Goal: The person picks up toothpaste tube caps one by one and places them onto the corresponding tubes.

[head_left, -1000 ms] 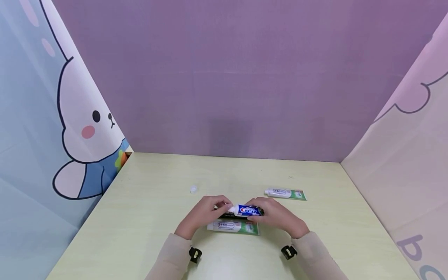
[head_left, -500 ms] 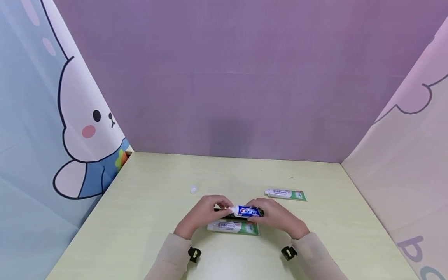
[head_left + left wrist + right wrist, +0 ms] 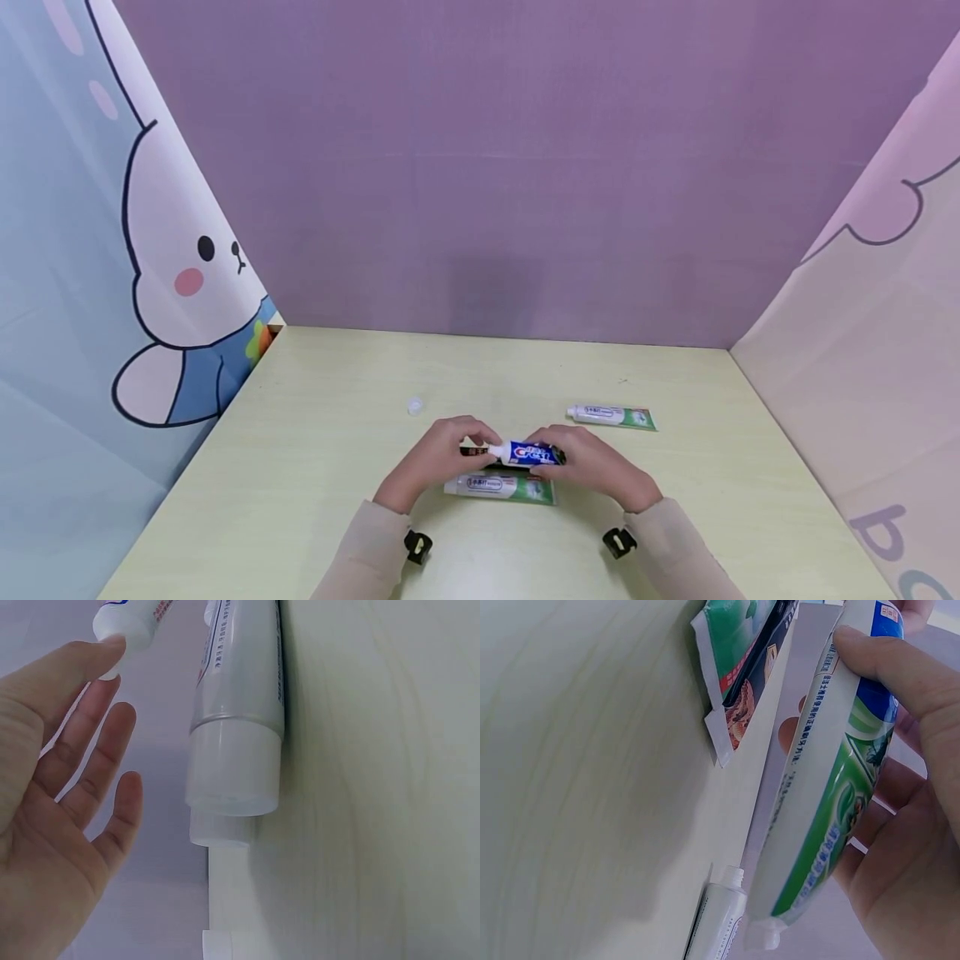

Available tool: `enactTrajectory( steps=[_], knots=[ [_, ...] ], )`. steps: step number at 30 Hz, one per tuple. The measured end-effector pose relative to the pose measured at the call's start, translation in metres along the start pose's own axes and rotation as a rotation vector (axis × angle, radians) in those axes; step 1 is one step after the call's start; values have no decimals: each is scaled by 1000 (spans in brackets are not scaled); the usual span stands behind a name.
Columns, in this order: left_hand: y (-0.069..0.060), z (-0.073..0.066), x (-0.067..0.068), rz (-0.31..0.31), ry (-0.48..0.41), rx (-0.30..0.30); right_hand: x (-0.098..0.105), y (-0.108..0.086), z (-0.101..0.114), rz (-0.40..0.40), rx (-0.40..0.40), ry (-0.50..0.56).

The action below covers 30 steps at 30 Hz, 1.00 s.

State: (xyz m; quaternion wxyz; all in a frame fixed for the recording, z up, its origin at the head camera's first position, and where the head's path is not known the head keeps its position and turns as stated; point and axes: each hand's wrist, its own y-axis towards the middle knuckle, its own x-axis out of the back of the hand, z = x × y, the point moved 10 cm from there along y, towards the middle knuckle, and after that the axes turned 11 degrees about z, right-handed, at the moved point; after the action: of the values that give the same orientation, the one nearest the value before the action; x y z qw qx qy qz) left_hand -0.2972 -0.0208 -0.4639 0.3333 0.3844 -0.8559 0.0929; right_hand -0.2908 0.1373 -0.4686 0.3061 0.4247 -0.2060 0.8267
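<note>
Both hands work on a blue and white Crest toothpaste tube (image 3: 529,452), held lying crosswise above the table. My right hand (image 3: 588,457) grips its body between thumb and fingers; its green and white back (image 3: 832,802) faces the right wrist camera. At the other end, my left hand (image 3: 444,454) pinches the tube's white tip with thumb and index finger, the other fingers loosely spread. Whether that tip is a cap or a bare nozzle is hidden. Beneath lies a black toothpaste tube (image 3: 474,451), partly covered. Closer to me is a green and white toothpaste tube (image 3: 498,486).
Another green and white toothpaste tube (image 3: 611,416) lies farther back on the right. A small whitish cap (image 3: 415,406) sits on the pale table (image 3: 337,375) at the left. A purple panel (image 3: 480,167) rises behind, with printed cloth at both sides.
The Crest tube has turned slightly, so its lettering now faces up more squarely. My left fingertips have shifted a little at the white tip. The other tubes have not moved.
</note>
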Motion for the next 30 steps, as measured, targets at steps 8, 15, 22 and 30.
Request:
enactTrajectory(
  steps=[8, 15, 22, 30],
  knots=[
    [0, 4, -1, 8, -24, 2, 0, 0, 0, 2, -10, 3],
    [-2, 9, -1, 20, 14, 65, 0, 0, 1, -2, 4, 7],
    [-2, 10, -3, 25, 21, 74, 1, 0, 2, -12, 16, 2],
    [-2, 12, -4, 26, -15, 75, 0, 0, 3, -11, 23, 4]
  ],
)
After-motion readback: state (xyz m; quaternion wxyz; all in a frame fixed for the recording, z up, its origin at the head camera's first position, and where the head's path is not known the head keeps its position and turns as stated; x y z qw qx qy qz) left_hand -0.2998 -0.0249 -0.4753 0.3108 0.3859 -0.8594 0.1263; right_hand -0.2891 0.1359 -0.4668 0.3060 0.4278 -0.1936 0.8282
